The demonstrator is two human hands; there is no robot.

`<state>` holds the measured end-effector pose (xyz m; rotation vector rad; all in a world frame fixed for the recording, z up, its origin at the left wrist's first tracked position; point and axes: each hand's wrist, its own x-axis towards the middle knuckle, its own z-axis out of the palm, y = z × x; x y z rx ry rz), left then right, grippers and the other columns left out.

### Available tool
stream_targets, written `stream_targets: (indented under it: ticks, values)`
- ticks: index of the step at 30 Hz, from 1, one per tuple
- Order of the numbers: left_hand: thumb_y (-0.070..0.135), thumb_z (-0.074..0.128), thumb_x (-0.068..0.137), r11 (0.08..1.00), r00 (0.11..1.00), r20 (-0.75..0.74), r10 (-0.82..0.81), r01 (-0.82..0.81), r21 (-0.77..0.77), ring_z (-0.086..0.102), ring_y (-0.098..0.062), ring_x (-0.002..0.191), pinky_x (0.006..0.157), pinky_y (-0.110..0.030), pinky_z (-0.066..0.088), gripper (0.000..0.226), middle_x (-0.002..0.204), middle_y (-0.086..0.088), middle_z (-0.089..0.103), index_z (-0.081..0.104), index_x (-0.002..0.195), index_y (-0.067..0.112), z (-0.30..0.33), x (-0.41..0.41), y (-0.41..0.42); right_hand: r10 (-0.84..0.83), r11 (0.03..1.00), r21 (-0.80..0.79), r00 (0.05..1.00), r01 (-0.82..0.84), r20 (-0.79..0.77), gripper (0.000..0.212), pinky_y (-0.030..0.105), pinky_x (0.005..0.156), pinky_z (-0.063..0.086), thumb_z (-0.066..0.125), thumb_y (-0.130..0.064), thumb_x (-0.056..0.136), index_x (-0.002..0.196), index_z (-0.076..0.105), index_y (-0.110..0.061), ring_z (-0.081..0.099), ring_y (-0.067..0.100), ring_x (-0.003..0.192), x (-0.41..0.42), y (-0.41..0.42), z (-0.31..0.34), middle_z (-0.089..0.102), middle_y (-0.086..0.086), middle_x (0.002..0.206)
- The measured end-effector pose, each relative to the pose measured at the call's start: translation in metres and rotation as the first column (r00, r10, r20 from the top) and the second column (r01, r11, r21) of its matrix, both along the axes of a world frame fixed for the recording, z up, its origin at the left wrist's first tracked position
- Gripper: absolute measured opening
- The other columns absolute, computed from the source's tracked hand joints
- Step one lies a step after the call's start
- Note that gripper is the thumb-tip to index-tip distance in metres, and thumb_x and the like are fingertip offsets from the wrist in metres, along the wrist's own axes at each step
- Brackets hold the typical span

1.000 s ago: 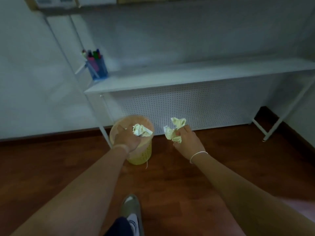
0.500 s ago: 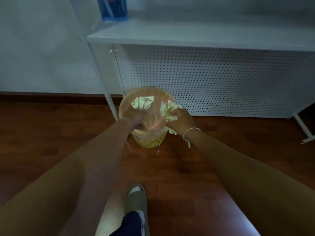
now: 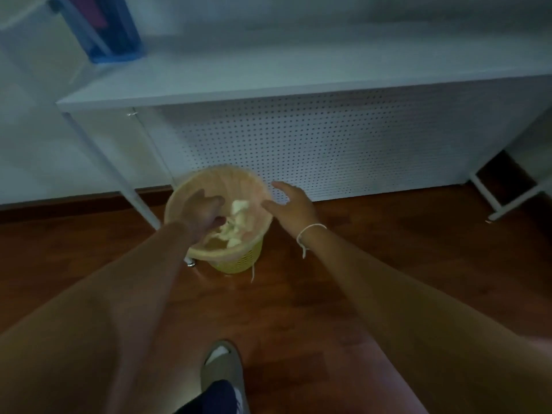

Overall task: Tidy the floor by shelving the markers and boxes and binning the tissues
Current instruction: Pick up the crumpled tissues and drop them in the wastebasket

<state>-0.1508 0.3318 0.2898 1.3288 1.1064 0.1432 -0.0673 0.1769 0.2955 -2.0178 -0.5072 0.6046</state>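
Note:
A small yellow bin [image 3: 239, 261] with a pale pink liner stands on the wooden floor under the white shelf. Crumpled pale tissues [image 3: 236, 218] lie inside it. My left hand [image 3: 203, 215] hovers over the bin's mouth, fingers loosely curled and spread, holding nothing. My right hand [image 3: 294, 204] is just right of the bin's rim, fingers apart and empty. A blue holder with markers [image 3: 115, 34] stands on the shelf at top left, blurred.
The white shelf [image 3: 298, 76] has a perforated panel [image 3: 328, 144] below it and thin white legs [image 3: 119, 174] beside the bin. My foot in a sandal [image 3: 222, 372] is on the floor below. A second white frame [image 3: 513, 192] stands at the right.
Both hands carried crumpled tissues to the bin and let them go; the tissues now lie inside. My right hand has opened and drawn off to the right of the rim.

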Motion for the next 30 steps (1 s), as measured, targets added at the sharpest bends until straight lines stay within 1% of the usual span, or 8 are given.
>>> stream_targets:
  ticks: [3, 5, 7, 9, 14, 17, 24, 30]
  values:
    - [0.012, 0.05, 0.096, 0.99, 0.991, -0.044, -0.13, 0.132, 0.046, 0.048, -0.033, 0.127, 0.098, -0.035, 0.047, 0.068, 0.148, 0.001, 0.03, 0.012, 0.153, 0.017, 0.01, 0.013, -0.035, -0.033, 0.997, -0.064, 0.999, 0.034, 0.005, 0.052, 0.025, 0.105, 0.033, 0.063, -0.029, 0.085, 0.135, 0.049, -0.018, 0.043, 0.019, 0.129, 0.004, -0.062, 0.004, 0.042, 0.005, 0.143]
    - [0.014, 0.05, 0.096, 0.975, 0.974, -0.09, -0.208, 0.214, 0.067, 0.052, -0.032, 0.122, 0.101, -0.037, 0.047, 0.067, 0.149, -0.005, 0.035, 0.014, 0.153, 0.019, 0.014, 0.024, -0.071, -0.085, 0.988, -0.133, 0.996, 0.083, -0.005, 0.052, 0.029, 0.107, 0.037, 0.063, -0.031, 0.085, 0.134, 0.05, -0.02, 0.044, 0.019, 0.128, 0.006, -0.12, 0.003, 0.042, 0.004, 0.142]
    - [0.018, 0.05, 0.097, 0.949, 0.948, -0.13, -0.291, 0.303, 0.085, 0.056, -0.029, 0.111, 0.099, -0.036, 0.048, 0.066, 0.136, -0.009, 0.048, 0.015, 0.153, 0.019, 0.019, 0.038, -0.118, -0.149, 0.972, -0.186, 0.989, 0.142, -0.021, 0.051, 0.028, 0.108, 0.034, 0.063, -0.032, 0.084, 0.133, 0.05, -0.022, 0.042, 0.019, 0.13, 0.01, -0.184, -0.001, 0.042, 0.004, 0.143]
    - [0.022, 0.052, 0.096, 0.917, 0.917, -0.152, -0.369, 0.386, 0.102, 0.055, -0.028, 0.112, 0.093, -0.032, 0.048, 0.067, 0.142, -0.013, 0.044, 0.016, 0.152, 0.019, 0.024, 0.052, -0.167, -0.225, 0.948, -0.238, 0.974, 0.211, -0.034, 0.051, 0.025, 0.107, 0.032, 0.064, -0.031, 0.084, 0.132, 0.051, -0.022, 0.042, 0.019, 0.131, 0.013, -0.247, -0.007, 0.042, 0.005, 0.144]
    - [0.028, 0.054, 0.093, 0.758, 0.762, -0.233, -0.604, 0.64, 0.129, 0.044, -0.027, 0.13, 0.098, -0.035, 0.045, 0.069, 0.152, -0.007, 0.033, 0.017, 0.152, 0.022, 0.004, 0.089, -0.3, -0.417, 0.849, -0.385, 0.907, 0.363, -0.062, 0.054, 0.024, 0.104, 0.034, 0.064, -0.029, 0.084, 0.135, 0.048, -0.02, 0.043, 0.022, 0.131, 0.014, -0.407, -0.037, 0.035, 0.01, 0.148]
    - [0.032, 0.055, 0.091, 0.629, 0.646, -0.328, -0.689, 0.759, 0.171, 0.039, -0.027, 0.136, 0.109, -0.044, 0.039, 0.069, 0.154, -0.004, 0.029, 0.021, 0.151, 0.027, -0.022, 0.1, -0.363, -0.482, 0.794, -0.452, 0.874, 0.406, -0.062, 0.054, 0.024, 0.102, 0.035, 0.064, -0.026, 0.085, 0.136, 0.047, -0.018, 0.046, 0.023, 0.127, 0.012, -0.475, -0.068, 0.037, 0.01, 0.146]
    - [0.022, 0.058, 0.091, 0.341, 0.359, -0.475, -0.803, 0.931, 0.127, 0.036, -0.03, 0.138, 0.11, -0.037, 0.035, 0.066, 0.154, -0.013, 0.03, 0.028, 0.15, 0.018, -0.123, 0.094, -0.491, -0.5, 0.743, -0.579, 0.854, 0.337, -0.144, 0.053, 0.029, 0.103, 0.036, 0.06, -0.022, 0.085, 0.136, 0.045, -0.016, 0.047, 0.028, 0.126, -0.014, -0.559, -0.152, 0.039, 0.011, 0.142]
    - [0.024, 0.062, 0.089, 0.226, 0.212, -0.54, -0.814, 0.973, 0.04, 0.032, -0.029, 0.14, 0.112, -0.035, 0.031, 0.069, 0.154, -0.015, 0.026, 0.028, 0.15, 0.019, -0.209, 0.064, -0.559, -0.384, 0.719, -0.672, 0.908, 0.179, -0.169, 0.055, 0.038, 0.103, 0.04, 0.055, -0.022, 0.088, 0.14, 0.038, -0.023, 0.047, 0.033, 0.125, -0.02, -0.6, -0.219, 0.034, 0.009, 0.146]
